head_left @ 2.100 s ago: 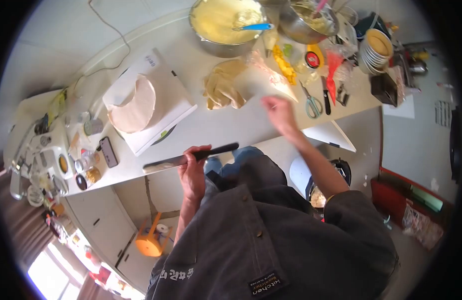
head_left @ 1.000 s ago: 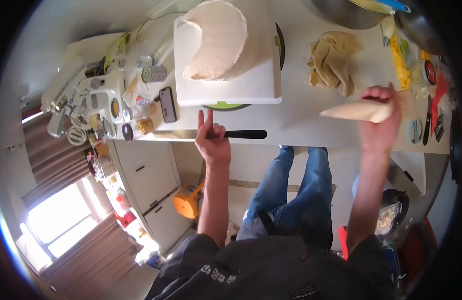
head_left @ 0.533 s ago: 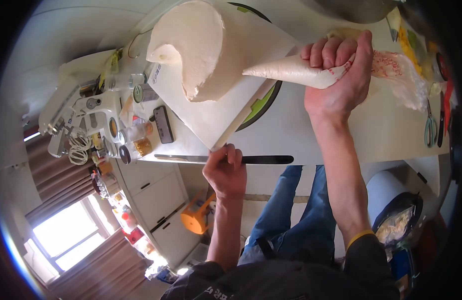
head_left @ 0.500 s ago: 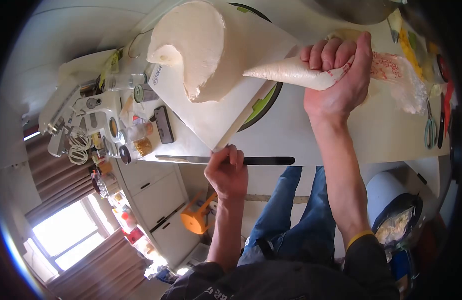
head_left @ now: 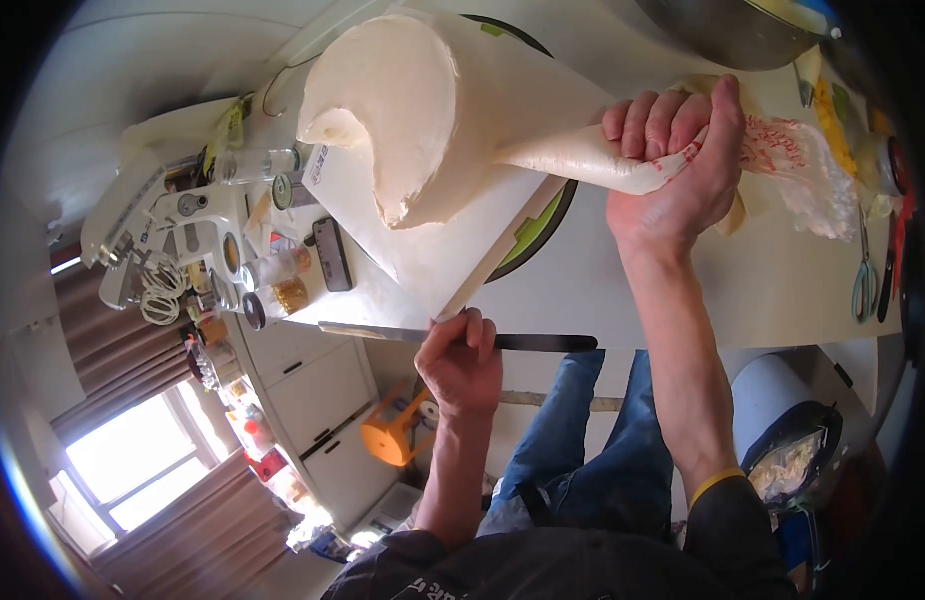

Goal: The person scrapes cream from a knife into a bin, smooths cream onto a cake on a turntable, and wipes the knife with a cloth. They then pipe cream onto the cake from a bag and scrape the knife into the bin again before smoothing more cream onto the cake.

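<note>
A cake covered in pale cream, with a curved notch in one side, stands on a white cake board. Beneath the board shows a round base with a green and black rim. My right hand is closed around a piping bag, its tip pointing left close to the cake's side; whether it touches cannot be told. At the board's near corner, my left hand has its curled fingers pinched. A long spatula with a black handle lies along the table edge, partly hidden by that hand.
Left on the table are a phone, several jars and a white stand mixer. Scissors lie at the right, and a metal bowl stands at the back. Below is a bin.
The whole view has shifted slightly, putting the cake, board and spatula a little lower. The piping bag's tip appears slightly farther right and lower. Both hands keep their grip.
</note>
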{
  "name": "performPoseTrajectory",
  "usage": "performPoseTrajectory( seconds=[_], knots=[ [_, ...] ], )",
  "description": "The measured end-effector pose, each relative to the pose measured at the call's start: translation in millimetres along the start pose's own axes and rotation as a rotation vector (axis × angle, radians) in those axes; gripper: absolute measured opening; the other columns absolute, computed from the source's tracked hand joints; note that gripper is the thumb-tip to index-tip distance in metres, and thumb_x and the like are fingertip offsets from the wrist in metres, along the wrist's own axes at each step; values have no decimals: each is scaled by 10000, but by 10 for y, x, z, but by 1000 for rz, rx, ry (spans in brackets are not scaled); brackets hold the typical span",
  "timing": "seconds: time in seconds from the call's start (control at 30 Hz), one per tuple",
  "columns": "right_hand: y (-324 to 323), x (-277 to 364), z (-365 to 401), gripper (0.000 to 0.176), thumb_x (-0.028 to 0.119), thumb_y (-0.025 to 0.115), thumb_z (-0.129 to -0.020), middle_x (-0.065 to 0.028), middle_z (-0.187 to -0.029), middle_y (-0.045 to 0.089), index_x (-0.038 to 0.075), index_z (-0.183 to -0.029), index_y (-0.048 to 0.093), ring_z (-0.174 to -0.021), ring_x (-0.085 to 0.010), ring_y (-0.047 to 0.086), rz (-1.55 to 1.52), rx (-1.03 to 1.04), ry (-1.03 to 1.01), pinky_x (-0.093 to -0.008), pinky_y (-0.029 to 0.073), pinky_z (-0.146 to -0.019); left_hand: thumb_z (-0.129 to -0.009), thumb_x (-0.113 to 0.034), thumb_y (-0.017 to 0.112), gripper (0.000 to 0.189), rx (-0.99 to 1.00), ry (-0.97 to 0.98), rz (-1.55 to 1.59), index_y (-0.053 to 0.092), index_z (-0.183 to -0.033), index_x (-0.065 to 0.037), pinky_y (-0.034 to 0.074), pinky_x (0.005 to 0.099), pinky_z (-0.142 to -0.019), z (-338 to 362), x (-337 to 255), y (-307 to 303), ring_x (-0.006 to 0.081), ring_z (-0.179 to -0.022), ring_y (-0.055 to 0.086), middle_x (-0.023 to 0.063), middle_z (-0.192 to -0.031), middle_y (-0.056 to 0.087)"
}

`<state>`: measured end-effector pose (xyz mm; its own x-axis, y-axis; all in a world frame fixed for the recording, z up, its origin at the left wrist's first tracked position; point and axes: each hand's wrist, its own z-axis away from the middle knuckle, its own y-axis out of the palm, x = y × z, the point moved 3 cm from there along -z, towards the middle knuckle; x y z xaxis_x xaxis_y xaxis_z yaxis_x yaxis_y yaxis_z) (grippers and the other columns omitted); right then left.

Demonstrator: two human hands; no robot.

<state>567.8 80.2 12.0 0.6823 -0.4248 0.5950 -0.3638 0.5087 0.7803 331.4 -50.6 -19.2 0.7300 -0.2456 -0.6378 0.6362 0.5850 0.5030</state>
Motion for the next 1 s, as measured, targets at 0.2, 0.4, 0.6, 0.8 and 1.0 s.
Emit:
performPoseTrajectory(
  seconds=[0.2,0.4,0.6,0.8,1.0],
  knots=[
    [-2,-1,-146,571,420,567,-1059,-21,-528,351,128,-623,341,-453,-197,399,-14,2,-39,-423,462,-575,-885,61,533,334,-15,6,4,610,-1199,-23,374,255,-549,-18,-26,-30,122,-641,451,43,-927,616],
    [10,2,-210,564,419,577,-1043,-21,-530,346,131,-621,339,-454,-194,391,-11,12,-34,-421,453,-569,-892,52,544,205,-8,-12,14,625,-1051,-49,380,281,-552,-27,-54,-58,159,-683,480,46,-950,634],
    [29,8,-258,556,423,570,-1038,-16,-530,342,133,-624,338,-457,-194,380,-26,30,-20,-421,449,-599,-885,48,545,294,-38,-12,54,595,-1168,-10,368,253,-531,-14,-32,-53,128,-661,448,53,-925,584],
    [81,125,-266,564,347,517,-1079,-7,-553,255,165,-601,278,-527,-168,260,-92,-38,-16,-369,382,-632,-887,45,551,265,-45,-2,31,592,-1145,-2,368,252,-532,-25,-80,-40,129,-664,451,53,-917,577],
    [166,144,-152,571,363,507,-1080,1,-513,294,173,-585,295,-473,-158,294,-66,100,47,-358,386,-579,-890,47,554,247,-49,2,27,598,-1128,-1,371,250,-537,-27,-100,-59,125,-669,455,50,-909,577]
  ],
)
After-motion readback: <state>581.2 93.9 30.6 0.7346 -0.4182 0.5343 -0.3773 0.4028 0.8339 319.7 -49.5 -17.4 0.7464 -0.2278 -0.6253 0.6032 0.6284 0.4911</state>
